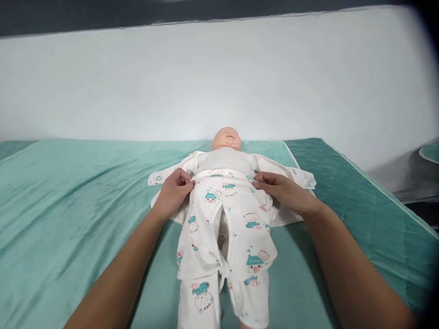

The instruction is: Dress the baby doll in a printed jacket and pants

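A baby doll [227, 138] lies on its back on a teal bed cover [75, 196], head away from me. It wears white printed trousers [224, 228] with small teal houses and animals. An open white printed jacket [298, 178] is spread under its torso. My left hand [174, 192] pinches the left side of the trousers' waistband [219, 174]. At the right side of the same waistband my right hand [283, 192] grips the fabric with closed fingers. Both forearms reach in from the bottom of the view.
A plain white wall [219, 77] rises right behind the bed. The bed's right edge [377, 187] runs diagonally, with dark floor and another teal-covered surface [430, 151] beyond it.
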`<state>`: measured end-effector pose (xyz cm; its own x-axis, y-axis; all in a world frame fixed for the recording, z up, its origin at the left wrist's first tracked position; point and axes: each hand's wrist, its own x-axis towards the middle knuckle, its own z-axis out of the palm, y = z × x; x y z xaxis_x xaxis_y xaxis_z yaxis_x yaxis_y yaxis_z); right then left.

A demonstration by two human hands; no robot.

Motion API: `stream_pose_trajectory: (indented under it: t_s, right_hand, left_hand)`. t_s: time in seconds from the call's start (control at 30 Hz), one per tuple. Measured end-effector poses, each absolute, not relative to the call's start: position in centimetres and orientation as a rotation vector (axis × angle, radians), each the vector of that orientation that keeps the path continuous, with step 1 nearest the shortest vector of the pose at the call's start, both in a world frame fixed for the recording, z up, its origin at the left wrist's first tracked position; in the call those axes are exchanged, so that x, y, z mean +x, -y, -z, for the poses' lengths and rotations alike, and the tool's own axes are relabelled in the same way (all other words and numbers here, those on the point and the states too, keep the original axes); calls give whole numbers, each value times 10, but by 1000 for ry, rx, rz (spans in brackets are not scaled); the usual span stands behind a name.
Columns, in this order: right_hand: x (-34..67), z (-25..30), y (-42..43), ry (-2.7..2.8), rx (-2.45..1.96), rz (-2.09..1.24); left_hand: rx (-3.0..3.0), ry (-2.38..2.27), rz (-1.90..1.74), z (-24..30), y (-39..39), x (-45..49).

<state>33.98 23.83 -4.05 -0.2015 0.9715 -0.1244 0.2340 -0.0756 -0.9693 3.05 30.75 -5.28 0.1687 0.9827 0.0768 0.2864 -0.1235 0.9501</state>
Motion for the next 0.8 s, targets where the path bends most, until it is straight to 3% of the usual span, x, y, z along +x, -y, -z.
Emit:
stream_pose_trajectory:
  t_s: [0.13,0.37,0.8]
  right_hand:
    - [341,38,-236,1702,-1331,-1352]
    - [324,46,-235,1781,-1800,-862]
    - [311,60,-238,1091,-1068,-1363]
  left_hand:
    - [1720,-1181,-696,46,-310,27]
    - [1692,-1085,-497,39,-306,28]
    - [1123,-889,-735,61,-301,40]
